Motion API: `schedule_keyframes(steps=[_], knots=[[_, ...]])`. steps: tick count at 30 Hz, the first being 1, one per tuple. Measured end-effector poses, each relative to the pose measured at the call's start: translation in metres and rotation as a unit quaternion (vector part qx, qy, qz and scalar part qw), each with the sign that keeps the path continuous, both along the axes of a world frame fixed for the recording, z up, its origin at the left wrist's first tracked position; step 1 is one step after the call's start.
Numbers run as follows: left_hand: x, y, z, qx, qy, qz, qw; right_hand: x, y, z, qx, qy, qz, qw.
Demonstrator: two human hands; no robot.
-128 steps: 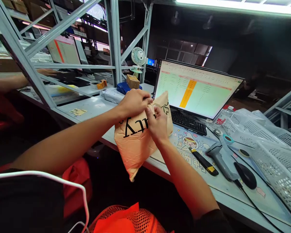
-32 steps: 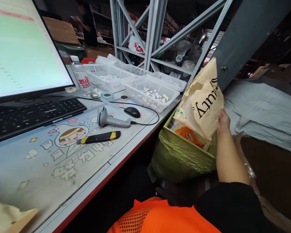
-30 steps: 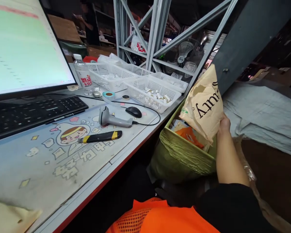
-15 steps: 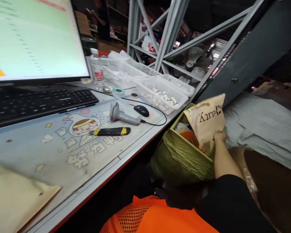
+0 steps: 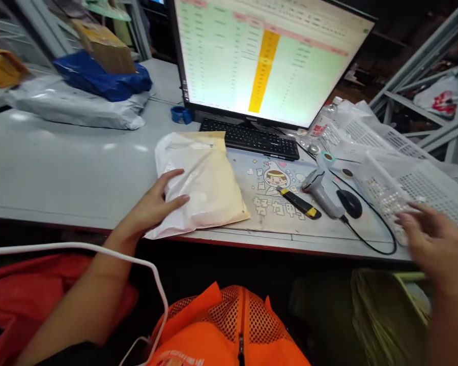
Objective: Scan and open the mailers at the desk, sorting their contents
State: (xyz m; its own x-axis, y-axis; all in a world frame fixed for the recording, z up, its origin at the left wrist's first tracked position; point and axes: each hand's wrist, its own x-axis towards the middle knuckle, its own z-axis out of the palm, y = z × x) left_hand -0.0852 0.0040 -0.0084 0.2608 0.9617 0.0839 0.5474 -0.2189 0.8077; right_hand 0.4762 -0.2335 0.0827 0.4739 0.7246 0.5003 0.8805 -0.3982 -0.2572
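Note:
A white plastic mailer bag (image 5: 191,198) lies over a cream paper envelope (image 5: 232,195) at the table's front edge, its lower corner jutting past the edge. My left hand (image 5: 158,201) is on the mailer's left side, thumb and forefinger on top, the other fingers hidden. Over at the right, my right hand (image 5: 431,236) is blurred, fingers apart and nothing in them, in front of a white mesh basket (image 5: 420,180). A black mouse (image 5: 349,203), a grey barcode scanner (image 5: 322,193) and a yellow-and-black utility knife (image 5: 299,203) lie between the hands.
Behind the envelope are a keyboard (image 5: 252,140) and a monitor (image 5: 267,66). Silver and blue parcels (image 5: 103,76) are piled at the back left. Below my right hand stands a bin with a green liner (image 5: 377,310). A white cable (image 5: 152,269) crosses my left arm.
My right hand has let go of the printed cream bag it held over the green bin and come up beside the table. The view has swung left, bringing my left hand and the white mailer into sight.

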Motion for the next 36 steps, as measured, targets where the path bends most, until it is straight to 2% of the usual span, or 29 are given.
schedule_keyframes(steps=[2, 3, 6, 8, 10, 13, 15, 17, 19, 20, 21, 23, 25, 28, 30, 32, 36], knots=[[-0.003, 0.001, -0.005, 0.009, -0.025, -0.025, 0.999, -0.018, 0.055, -0.014, -0.032, 0.016, 0.05, 0.998], [-0.004, 0.001, -0.007, 0.018, -0.037, -0.036, 0.999, -0.025, 0.082, -0.023, -0.059, 0.021, 0.053, 0.997], [-0.007, -0.005, -0.007, 0.045, -0.066, -0.056, 0.995, -0.041, 0.148, -0.048, -0.174, 0.026, 0.019, 0.984], [-0.009, -0.013, -0.002, 0.055, -0.082, -0.063, 0.993, -0.047, 0.174, -0.059, -0.224, 0.029, 0.008, 0.974], [-0.013, -0.02, 0.006, 0.045, -0.083, -0.068, 0.993, -0.051, 0.187, -0.062, -0.24, 0.03, 0.005, 0.97], [-0.023, -0.024, 0.02, 0.011, -0.042, -0.087, 0.995, -0.055, 0.19, -0.06, -0.246, 0.03, 0.002, 0.969], [-0.03, -0.018, 0.035, -0.012, 0.035, -0.118, 0.992, -0.056, 0.187, -0.059, -0.246, 0.028, 0.0, 0.969], [-0.028, -0.007, 0.057, 0.004, 0.147, -0.104, 0.984, -0.057, 0.185, -0.061, -0.25, 0.025, -0.007, 0.968], [-0.009, 0.007, 0.084, 0.077, 0.224, -0.053, 0.97, -0.058, 0.184, -0.064, -0.261, 0.018, -0.01, 0.965], [0.007, 0.015, 0.097, 0.128, 0.231, -0.038, 0.964, -0.059, 0.184, -0.065, -0.266, 0.013, -0.008, 0.964], [0.028, 0.023, 0.108, 0.171, 0.218, -0.05, 0.96, -0.061, 0.185, -0.065, -0.266, 0.007, -0.008, 0.964], [0.077, 0.041, 0.117, 0.182, 0.169, -0.166, 0.954, -0.064, 0.186, -0.065, -0.263, -0.001, -0.013, 0.965], [0.125, 0.058, 0.107, 0.157, 0.19, -0.205, 0.947, -0.067, 0.186, -0.064, -0.259, -0.002, -0.023, 0.966], [0.17, 0.077, 0.068, 0.133, 0.238, -0.215, 0.938, -0.068, 0.182, -0.062, -0.265, 0.001, -0.021, 0.964], [0.179, 0.086, 0.042, 0.125, 0.253, -0.213, 0.936, -0.065, 0.178, -0.061, -0.275, 0.006, -0.01, 0.961], [0.177, 0.093, 0.024, 0.117, 0.272, -0.209, 0.932, -0.061, 0.175, -0.057, -0.271, 0.02, 0.013, 0.962], [0.171, 0.102, 0.012, 0.088, 0.308, -0.213, 0.923, -0.062, 0.177, -0.029, -0.179, 0.063, 0.098, 0.977]])
